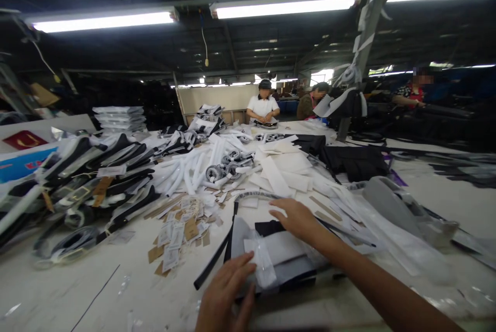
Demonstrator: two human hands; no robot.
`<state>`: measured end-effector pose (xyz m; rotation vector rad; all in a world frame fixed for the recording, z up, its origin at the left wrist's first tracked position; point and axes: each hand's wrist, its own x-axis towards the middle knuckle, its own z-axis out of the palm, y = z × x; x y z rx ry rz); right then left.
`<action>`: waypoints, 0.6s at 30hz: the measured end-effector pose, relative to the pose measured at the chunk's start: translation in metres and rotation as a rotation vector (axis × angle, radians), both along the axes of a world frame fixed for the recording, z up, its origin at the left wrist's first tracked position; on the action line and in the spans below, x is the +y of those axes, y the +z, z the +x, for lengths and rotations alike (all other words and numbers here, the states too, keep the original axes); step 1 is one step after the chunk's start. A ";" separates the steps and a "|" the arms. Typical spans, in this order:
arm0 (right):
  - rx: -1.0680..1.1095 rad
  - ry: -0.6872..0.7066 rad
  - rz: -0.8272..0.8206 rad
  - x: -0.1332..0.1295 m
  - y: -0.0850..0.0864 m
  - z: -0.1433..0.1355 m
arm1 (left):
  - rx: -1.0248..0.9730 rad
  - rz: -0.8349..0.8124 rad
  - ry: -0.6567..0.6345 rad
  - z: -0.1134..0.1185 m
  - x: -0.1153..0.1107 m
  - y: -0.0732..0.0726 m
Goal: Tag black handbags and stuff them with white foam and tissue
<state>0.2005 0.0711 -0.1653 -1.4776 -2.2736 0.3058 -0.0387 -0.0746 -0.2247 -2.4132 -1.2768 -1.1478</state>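
Note:
Before me on the table lies a flat black and grey bag, with straps running out on its left. A white sheet and a clear plastic piece lie across it. My left hand rests at its near left edge, fingers stretched and apart from the thumb. Over the bag's far side, my right hand has its fingers spread, holding nothing that I can see. Its fingertips are close to a curved handle wrapped in clear film. Whether they touch it, I cannot tell.
Paper tags with strings lie left of the bag. Beyond are white foam strips, rolled straps and white sheets. Wrapped bags are heaped at left; grey wrapped pieces lie right. A co-worker works across the table.

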 end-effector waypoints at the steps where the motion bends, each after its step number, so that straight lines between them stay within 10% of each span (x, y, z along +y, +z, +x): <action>1: -0.011 -0.057 0.037 -0.007 0.005 0.023 | -0.079 -0.071 0.079 -0.010 0.003 0.003; 8: -0.043 -0.372 -0.145 -0.051 -0.019 0.131 | -0.532 -0.828 0.268 -0.052 0.055 0.009; 12: 0.144 -0.298 -0.171 -0.058 -0.042 0.124 | -0.575 -0.841 0.219 -0.032 0.064 0.003; 18: 0.544 -0.238 -0.008 -0.063 -0.028 0.110 | -0.786 -0.620 0.190 -0.019 0.040 0.008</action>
